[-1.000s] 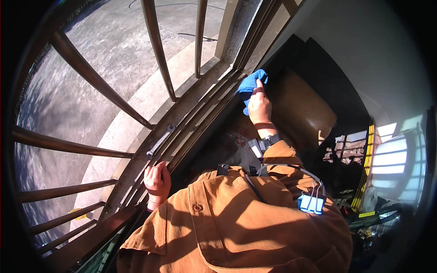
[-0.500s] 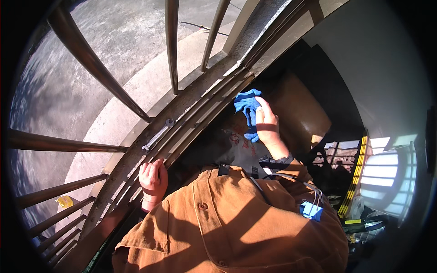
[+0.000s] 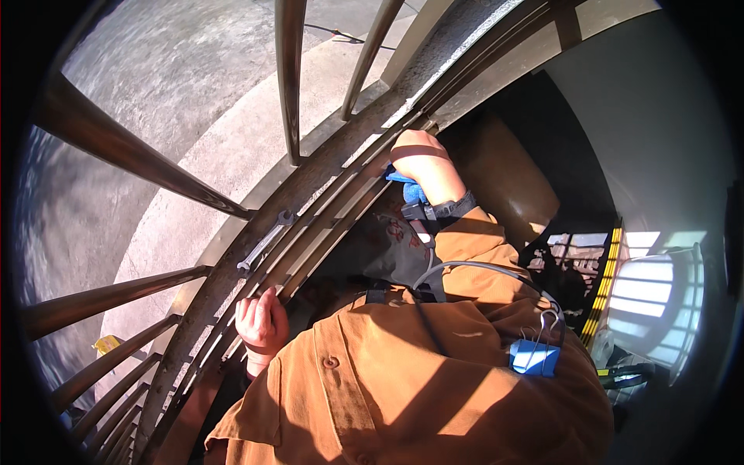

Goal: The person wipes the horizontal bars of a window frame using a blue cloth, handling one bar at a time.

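My right hand is closed on a blue cloth, pressed to the metal window track near its far end. Part of the cloth hangs below the hand; the fingertips are hidden behind the hand's back. My left hand rests at the nearer stretch of the same track, its fingers curled over the inner edge and its thumb raised. On the sill between the track and the bars lies a metal wrench, just beyond the left hand.
Metal bars stand along the outer side of the sill, with concrete ground beyond. A yellow item lies outside. A blue clip-like piece hangs with a cable on my brown jacket. A brown rounded object stands inside.
My right hand has moved up and left with the blue cloth, from above the dark interior onto the window track. The left hand stays on the track, slightly shifted in view.
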Demonstrator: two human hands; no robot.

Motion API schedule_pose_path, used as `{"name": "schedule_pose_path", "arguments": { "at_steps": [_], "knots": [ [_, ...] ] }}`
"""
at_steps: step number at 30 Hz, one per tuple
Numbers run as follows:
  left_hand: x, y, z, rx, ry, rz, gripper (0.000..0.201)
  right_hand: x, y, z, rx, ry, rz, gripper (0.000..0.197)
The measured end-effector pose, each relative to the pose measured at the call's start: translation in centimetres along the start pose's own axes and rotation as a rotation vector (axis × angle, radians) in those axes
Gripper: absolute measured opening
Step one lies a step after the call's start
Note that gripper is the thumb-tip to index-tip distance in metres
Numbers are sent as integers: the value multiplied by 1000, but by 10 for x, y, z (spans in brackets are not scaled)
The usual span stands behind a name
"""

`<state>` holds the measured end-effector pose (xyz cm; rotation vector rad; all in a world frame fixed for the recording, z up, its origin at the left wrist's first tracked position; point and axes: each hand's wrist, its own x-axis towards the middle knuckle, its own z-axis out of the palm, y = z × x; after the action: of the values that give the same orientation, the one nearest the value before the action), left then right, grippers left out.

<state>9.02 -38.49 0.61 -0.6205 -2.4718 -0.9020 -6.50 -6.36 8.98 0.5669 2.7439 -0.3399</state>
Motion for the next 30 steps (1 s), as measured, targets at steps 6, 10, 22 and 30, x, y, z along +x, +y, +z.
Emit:
{"name": "schedule_pose_path", "arguments": {
  "at_steps": [6, 10, 22, 30],
  "knots": [
    [0, -2, 1, 5, -13, 1, 20, 47, 15, -3, -44, 37, 10, 30],
    [1, -3, 2, -3, -21, 16, 21, 47, 20, -5, -60, 28, 152, 29],
    [7, 3, -1, -92, -21, -39, 18, -48, 103, 38, 207, 807, -298, 28],
    [6, 4, -6, -89, -28, -19, 21, -64, 168, 74, 371, 674, -98, 26]
  ]
}}
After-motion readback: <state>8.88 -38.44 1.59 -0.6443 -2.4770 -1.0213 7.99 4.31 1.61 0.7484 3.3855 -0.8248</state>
